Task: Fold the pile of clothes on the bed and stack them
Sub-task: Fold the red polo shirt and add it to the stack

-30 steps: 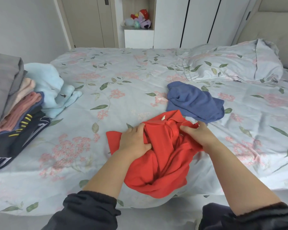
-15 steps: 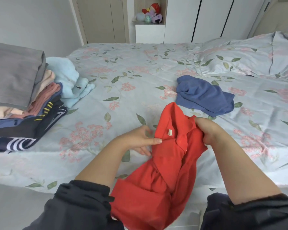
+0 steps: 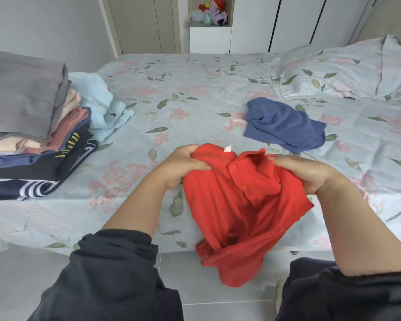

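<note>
A red collared shirt (image 3: pixel 239 205) with a white tag hangs over the near edge of the bed (image 3: pixel 183 100). My left hand (image 3: pixel 183 165) grips its left shoulder and my right hand (image 3: pixel 306 172) grips the right side by the collar. The shirt's lower part droops below the mattress edge toward the floor. A crumpled blue garment (image 3: pixel 285 123) lies on the bed behind the shirt. A stack of folded clothes (image 3: pixel 30 126), topped by a grey piece, stands at the left edge of the bed.
A light blue plush item (image 3: pixel 102 105) lies beside the stack. A floral pillow (image 3: pixel 347 70) rests at the back right. White wardrobes and a shelf with soft toys (image 3: pixel 212 11) stand behind the bed. Grey floor tiles (image 3: pixel 206 286) lie below.
The red shirt came off the bed and now hangs between both hands, spread wider. My left hand shifted from a pinch near the tag to a grip on the shoulder.
</note>
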`<state>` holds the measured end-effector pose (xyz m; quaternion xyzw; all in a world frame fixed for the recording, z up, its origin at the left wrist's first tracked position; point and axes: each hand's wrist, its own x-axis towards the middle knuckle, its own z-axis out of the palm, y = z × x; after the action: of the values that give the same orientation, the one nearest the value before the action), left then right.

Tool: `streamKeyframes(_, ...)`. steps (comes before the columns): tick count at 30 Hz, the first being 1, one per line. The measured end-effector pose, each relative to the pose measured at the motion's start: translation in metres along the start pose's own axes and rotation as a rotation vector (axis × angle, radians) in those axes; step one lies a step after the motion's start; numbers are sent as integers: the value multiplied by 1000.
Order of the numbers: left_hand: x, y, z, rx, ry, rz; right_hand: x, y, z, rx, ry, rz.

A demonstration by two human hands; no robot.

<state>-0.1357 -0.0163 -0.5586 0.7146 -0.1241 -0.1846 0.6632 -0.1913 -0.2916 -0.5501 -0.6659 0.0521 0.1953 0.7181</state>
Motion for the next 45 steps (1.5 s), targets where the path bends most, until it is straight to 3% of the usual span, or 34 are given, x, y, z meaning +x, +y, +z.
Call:
streamKeyframes(3, 1, 8, 1, -213, -13, 30, -7, 0, -1, 108, -144, -47)
streamKeyframes(5, 4, 11, 0, -235, 126, 53, -4, -4, 0, 171, -82, -191)
streamKeyframes(7, 9, 9, -2, -150, 351, 60, 1, -8, 4, 194, 115, -347)
streamKeyframes(10, 13, 0, -5, 66, 546, 45, 6, -3, 10, -243, 536, -535)
streamKeyframes(12, 13, -9, -8, 237, 565, -7, 12, 0, 14, -457, 683, -575)
streamKeyframes(17, 0, -18, -3, 144, 473, -97, 11, 1, 37, -332, 671, -554)
streamKeyframes(25, -41, 68, 16, -121, 233, 70, -36, -57, 76, -271, 493, -551)
streamKeyframes(30, -71, 117, 2, -255, 12, 120, -76, -104, 82, 36, 176, -483)
streamKeyframes(31, -75, 122, -5, -228, 0, 118, -81, -107, 78, -33, 199, -461)
streamKeyframes(32, -78, 125, -14, -135, 9, 102, -84, -109, 71, -247, 308, -453)
streamKeyframes(34, -82, 124, -32, 254, 32, 22, -83, -107, 55, -789, 648, -438)
streamKeyframes(35, -85, 123, -40, 449, -2, -37, -80, -104, 52, -907, 734, -448)
streamKeyframes(36, -87, 122, -47, 554, -62, -97, -78, -98, 52, -901, 716, -484)
streamKeyframes(38, -90, 118, -61, 477, -191, -175, -71, -84, 48, -709, 519, -508)
streamKeyframes(42, -90, 98, -84, 259, -428, -260, -68, -67, 34, -304, 69, -191)
streamKeyframes(45, -79, 86, -92, 249, -474, -296, -56, -66, 23, -221, 6, -102)
